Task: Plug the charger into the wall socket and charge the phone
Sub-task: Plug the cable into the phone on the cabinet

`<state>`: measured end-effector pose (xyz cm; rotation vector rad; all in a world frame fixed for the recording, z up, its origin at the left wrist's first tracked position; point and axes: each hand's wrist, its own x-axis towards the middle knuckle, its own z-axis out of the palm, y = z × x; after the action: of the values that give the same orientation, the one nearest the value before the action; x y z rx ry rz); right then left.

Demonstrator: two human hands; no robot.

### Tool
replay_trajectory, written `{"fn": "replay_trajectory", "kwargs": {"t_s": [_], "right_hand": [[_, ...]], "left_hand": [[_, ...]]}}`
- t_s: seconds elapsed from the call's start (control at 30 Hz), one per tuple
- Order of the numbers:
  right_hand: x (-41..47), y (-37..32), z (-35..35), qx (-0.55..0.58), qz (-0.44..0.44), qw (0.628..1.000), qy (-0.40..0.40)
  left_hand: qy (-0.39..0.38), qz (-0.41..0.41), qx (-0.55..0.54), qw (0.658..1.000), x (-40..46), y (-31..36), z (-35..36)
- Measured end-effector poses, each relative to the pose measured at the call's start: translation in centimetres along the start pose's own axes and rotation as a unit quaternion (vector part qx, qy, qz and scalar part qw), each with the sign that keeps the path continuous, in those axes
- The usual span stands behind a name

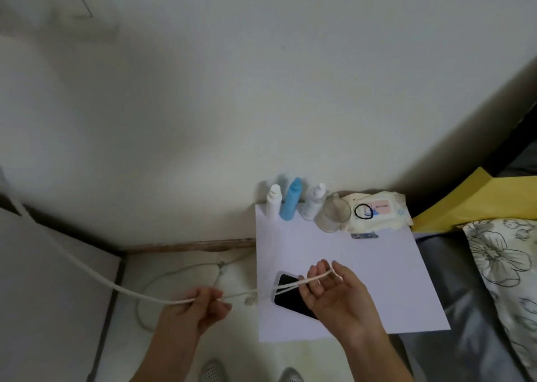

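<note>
A white table (377, 271) stands against the wall (261, 91), and everything else is placed from it. The phone (290, 297) lies screen-up on the table near its left edge, dark and tilted, partly covered by the right hand (334, 294). That hand hovers over the table's front left part, palm up and fingers loosely spread; a loop of the white cable (96, 277) is hooked around its fingertips, with two strands running back across the phone toward the left. The left hand (200, 306) is just off the table's left edge, over the floor, its fingers pinched shut on the same cable. From that hand the cable stretches taut up and away to the left, going out of view at the frame's left edge; where it ends cannot be seen. Between the left hand and the table's edge a small connector (250, 299) hangs on the cable, blurred. On the floor left of the table lies a second thin cord (162, 277) in a loose curve. At the table's back edge, against the wall, stand three bottles: a white one (274, 204), a blue one (291, 198) and a clear one (313, 204). Right of them sit a glass (334, 214) and a wipes pack (377, 210) with a black hair tie (363, 211) on it. Right of the table is a floral pillow (505, 268).
</note>
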<state>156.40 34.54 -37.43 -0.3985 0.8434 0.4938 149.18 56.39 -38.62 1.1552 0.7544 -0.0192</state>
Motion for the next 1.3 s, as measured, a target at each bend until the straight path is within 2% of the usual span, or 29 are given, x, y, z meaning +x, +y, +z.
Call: {"fn": "replay_trajectory", "kwargs": {"t_s": [0.17, 0.3, 0.5, 0.7, 0.93, 1.03, 1.07, 1.13, 1.17, 1.23, 1.3], "right_hand": [[0.2, -3.9, -1.7, 0.026, -0.055, 0.998, 0.013], [1.0, -6.1, -4.1, 0.0, -0.058, 0.996, 0.06], [1.5, -9.5, -7.3, -0.01, -0.116, 0.987, 0.107], [1.5, -11.3, -9.4, 0.049, -0.137, 0.982, 0.124], [2.8, -10.0, -9.5, -0.12, -0.134, 0.973, 0.145], [3.4, -9.2, -9.8, -0.165, -0.117, 0.969, 0.141], [3.6, -8.9, -9.9, -0.178, -0.113, 0.967, 0.14], [3.9, -8.1, -10.4, -0.203, -0.103, 0.964, 0.135], [4.0, -7.8, -10.7, -0.216, -0.095, 0.962, 0.134], [4.2, -7.0, -11.4, -0.25, -0.077, 0.956, 0.136], [4.5, -6.1, -12.3, -0.286, -0.065, 0.946, 0.139]], "left_hand": [[0.094, 0.01, -0.064, 0.993, 1.6, 0.5, -1.8], [0.159, 0.028, -0.016, 0.987, 2.7, 0.6, -2.4], [0.24, 0.053, 0.01, 0.969, 4.5, 1.3, -2.9], [0.307, 0.055, 0.015, 0.95, 6.0, 2.4, -3.5], [0.342, 0.095, 0.066, 0.933, 3.8, 2.4, 1.5], [0.26, 0.088, 0.065, 0.959, 0.8, 0.6, 5.4], [0.21, 0.105, 0.093, 0.968, -0.2, -0.1, 6.8], [0.062, 0.143, 0.182, 0.971, -1.4, -1.6, 9.4], [-0.019, 0.147, 0.245, 0.958, -1.2, -2.3, 10.5], [-0.138, 0.153, 0.395, 0.895, 0.9, -3.9, 12.3], [-0.181, 0.157, 0.526, 0.816, 4.2, -6.1, 13.4]]}}
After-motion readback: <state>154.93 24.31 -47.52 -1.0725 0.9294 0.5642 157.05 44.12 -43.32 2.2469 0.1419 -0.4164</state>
